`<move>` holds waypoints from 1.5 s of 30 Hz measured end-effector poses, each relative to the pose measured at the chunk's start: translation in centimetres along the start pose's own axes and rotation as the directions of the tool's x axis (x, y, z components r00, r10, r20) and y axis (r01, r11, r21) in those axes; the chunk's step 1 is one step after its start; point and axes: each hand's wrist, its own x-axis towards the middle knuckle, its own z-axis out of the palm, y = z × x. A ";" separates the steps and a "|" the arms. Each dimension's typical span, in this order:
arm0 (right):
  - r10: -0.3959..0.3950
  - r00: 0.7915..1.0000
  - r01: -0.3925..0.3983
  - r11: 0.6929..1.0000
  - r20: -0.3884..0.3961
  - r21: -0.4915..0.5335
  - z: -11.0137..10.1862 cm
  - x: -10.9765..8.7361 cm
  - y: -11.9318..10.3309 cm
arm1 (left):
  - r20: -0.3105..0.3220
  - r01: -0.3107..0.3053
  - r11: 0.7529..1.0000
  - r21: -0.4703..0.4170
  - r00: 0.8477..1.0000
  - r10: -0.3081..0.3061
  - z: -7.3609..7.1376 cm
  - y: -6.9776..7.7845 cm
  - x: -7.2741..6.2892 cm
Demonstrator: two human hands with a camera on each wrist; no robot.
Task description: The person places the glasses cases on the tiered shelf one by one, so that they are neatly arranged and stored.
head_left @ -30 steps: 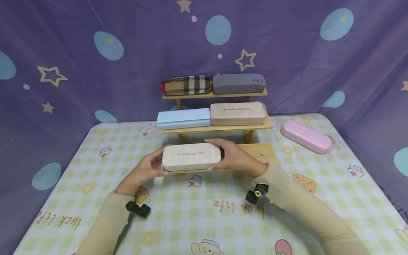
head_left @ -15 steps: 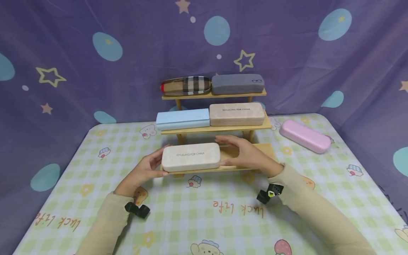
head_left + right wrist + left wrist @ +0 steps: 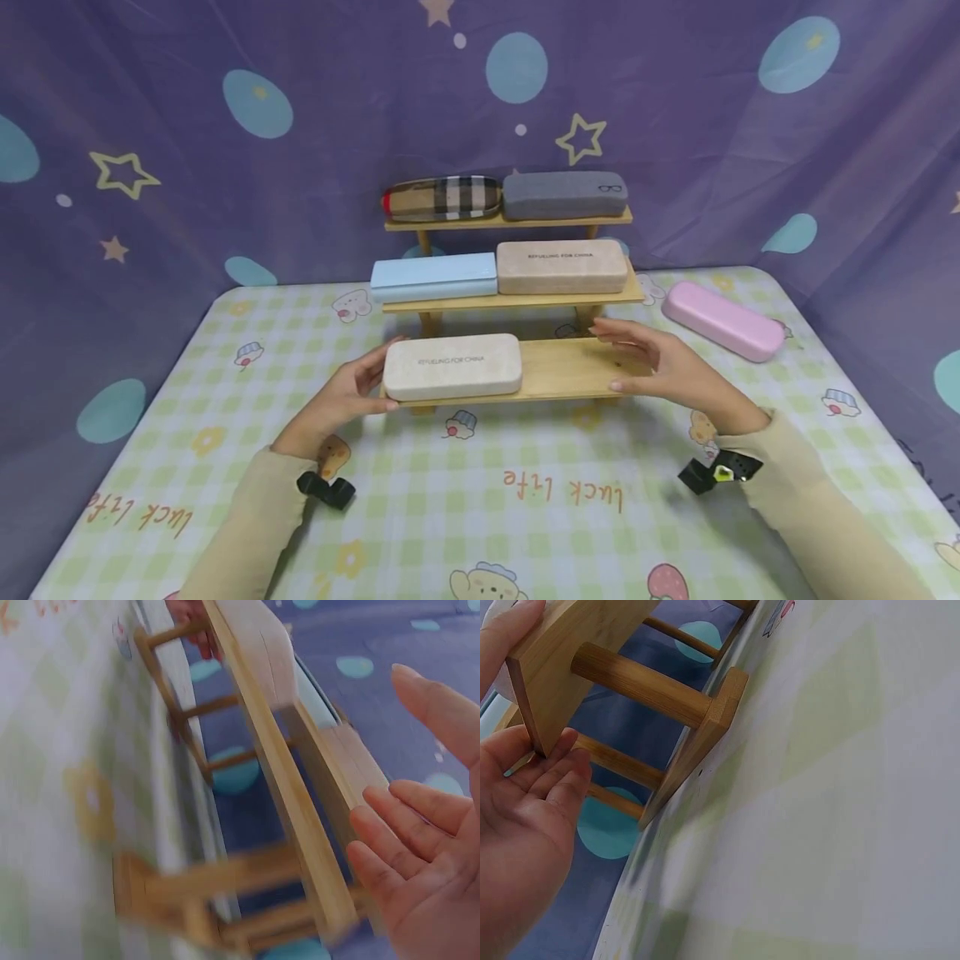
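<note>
A white glasses case (image 3: 452, 367) lettered "REFUELING FOR CHINA" lies on the left half of the wooden rack's lowest shelf (image 3: 570, 367). My left hand (image 3: 352, 390) holds its left end, thumb at the front corner and fingers round the back. In the left wrist view those fingers (image 3: 559, 776) also reach the corner of the board. At the shelf's right end my right hand (image 3: 663, 367) hovers with nothing in it, thumb and fingers spread apart. The right wrist view shows its palm facing the rack, fingers (image 3: 405, 825) nearly straight.
The middle shelf bears a light blue case (image 3: 433, 278) and a beige case (image 3: 561, 267). On the top shelf sit a plaid case (image 3: 442, 198) and a grey-blue case (image 3: 565, 196). A pink case (image 3: 722, 322) lies on the checked tablecloth (image 3: 570, 542) to the right.
My right hand has let go of the white glasses case and moved right to the shelf's right end. The left hand and the case stay where they were.
</note>
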 end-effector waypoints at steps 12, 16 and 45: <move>-0.070 0.978 0.064 0.997 -0.196 -0.038 -5.0 -4.3 2.5 | -0.007 -0.002 1.000 0.002 1.000 0.002 0.0 -0.2 -0.2; 0.000 0.963 -0.009 1.000 -0.268 -0.030 -6.3 -5.9 3.2 | -0.010 0.008 1.000 0.000 1.000 -0.008 0.0 -0.2 -0.2; 0.386 0.661 -0.439 0.894 -0.644 0.085 -11.2 -10.7 9.8 | -0.007 0.029 1.000 -0.002 1.000 -0.029 0.0 -0.1 -0.1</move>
